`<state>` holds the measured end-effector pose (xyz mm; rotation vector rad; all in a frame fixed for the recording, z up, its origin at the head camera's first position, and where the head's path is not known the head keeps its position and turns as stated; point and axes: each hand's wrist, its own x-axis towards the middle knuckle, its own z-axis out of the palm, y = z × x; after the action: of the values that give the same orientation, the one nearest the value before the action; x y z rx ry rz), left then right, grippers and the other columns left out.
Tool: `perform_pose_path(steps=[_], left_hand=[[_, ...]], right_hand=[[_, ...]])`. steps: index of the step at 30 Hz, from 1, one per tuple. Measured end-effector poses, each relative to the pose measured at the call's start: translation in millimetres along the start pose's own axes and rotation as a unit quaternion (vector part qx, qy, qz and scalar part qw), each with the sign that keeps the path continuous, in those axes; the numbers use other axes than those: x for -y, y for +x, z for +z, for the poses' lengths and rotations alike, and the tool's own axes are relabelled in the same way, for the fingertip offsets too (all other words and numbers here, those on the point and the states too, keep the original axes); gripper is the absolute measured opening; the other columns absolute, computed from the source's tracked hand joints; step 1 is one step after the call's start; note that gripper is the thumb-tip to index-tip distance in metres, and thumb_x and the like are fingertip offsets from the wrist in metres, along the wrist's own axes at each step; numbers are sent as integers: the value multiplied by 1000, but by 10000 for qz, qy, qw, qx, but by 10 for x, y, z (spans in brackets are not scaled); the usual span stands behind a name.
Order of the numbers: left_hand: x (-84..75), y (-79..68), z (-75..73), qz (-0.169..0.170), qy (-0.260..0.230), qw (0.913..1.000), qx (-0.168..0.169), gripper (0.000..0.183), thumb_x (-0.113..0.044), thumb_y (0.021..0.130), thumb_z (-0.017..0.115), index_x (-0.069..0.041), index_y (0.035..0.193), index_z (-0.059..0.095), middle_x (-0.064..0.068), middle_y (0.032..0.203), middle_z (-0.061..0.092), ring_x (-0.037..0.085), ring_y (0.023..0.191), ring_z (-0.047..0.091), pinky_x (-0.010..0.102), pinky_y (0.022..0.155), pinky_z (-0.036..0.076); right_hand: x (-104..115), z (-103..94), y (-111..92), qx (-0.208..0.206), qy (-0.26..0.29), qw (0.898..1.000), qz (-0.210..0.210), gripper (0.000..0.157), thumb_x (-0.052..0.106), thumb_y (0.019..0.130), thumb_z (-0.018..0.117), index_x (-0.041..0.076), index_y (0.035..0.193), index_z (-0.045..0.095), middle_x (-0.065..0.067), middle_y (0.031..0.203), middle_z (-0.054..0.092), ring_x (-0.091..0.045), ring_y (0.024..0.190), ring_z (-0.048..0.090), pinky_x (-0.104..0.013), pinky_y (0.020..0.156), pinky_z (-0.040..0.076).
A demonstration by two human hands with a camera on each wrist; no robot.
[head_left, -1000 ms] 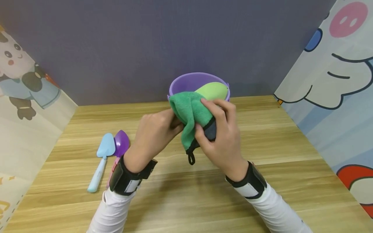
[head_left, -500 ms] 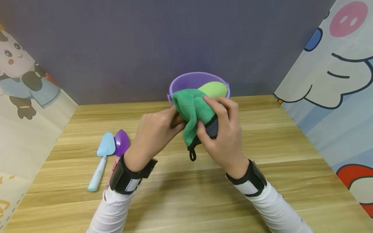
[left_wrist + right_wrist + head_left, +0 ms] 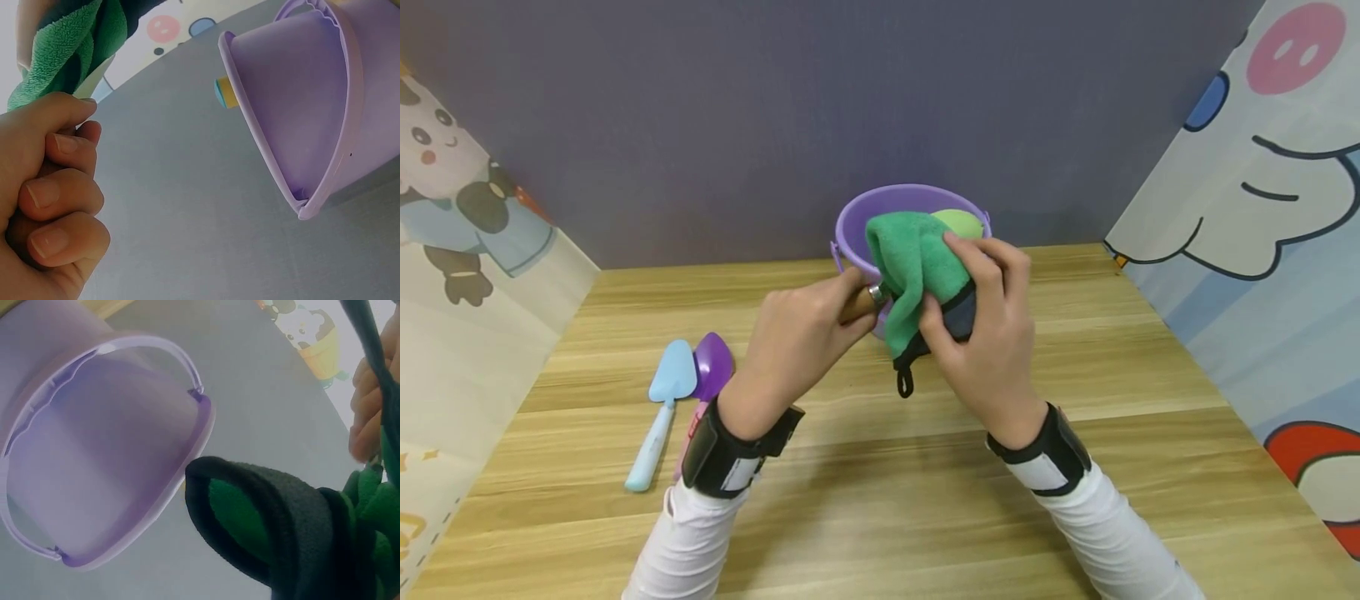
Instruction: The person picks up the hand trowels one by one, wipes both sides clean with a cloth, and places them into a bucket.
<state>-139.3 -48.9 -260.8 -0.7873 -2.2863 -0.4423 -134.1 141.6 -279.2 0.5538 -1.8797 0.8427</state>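
My left hand [image 3: 805, 342] grips a brown handle with a silvery metal collar [image 3: 877, 292] in the head view. In line with it, a rounded light green blade [image 3: 958, 222] shows past the cloth; together they look like a trowel, its middle hidden. A green towel [image 3: 917, 258] with dark grey backing and a black hanging loop is folded over that middle. My right hand [image 3: 988, 333] pinches the towel round the trowel. In the left wrist view, the fingers [image 3: 65, 194] of my left hand are curled. The towel [image 3: 294, 525] shows its grey side in the right wrist view.
A purple bucket [image 3: 857, 218] stands behind the hands, against the grey wall. A yellow piece with a blue end [image 3: 226, 92] sticks out past its rim. Left on the wooden table [image 3: 880, 533] lie a light blue trowel [image 3: 673, 372] and a purple spade [image 3: 713, 367] with a pink handle.
My right hand and the towel have slid right and away along the trowel. More of the green blade is covered, and the metal collar has come into view. The left hand stays almost still.
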Motion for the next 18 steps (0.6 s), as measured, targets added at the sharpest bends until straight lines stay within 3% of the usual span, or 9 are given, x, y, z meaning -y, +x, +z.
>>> perform_pose_path(steps=[18], left_hand=[[45,-2,11,-48,-126,9999,55,16,-22,81,73,-10,91,67,1,57,57,13,46,45,37,36,42]], right_hand=[[-143,-173,163,-335,-88,9976,598,47,22,86,58,3,129,56,-33,117,47,-31,112,46,-48,93,45]])
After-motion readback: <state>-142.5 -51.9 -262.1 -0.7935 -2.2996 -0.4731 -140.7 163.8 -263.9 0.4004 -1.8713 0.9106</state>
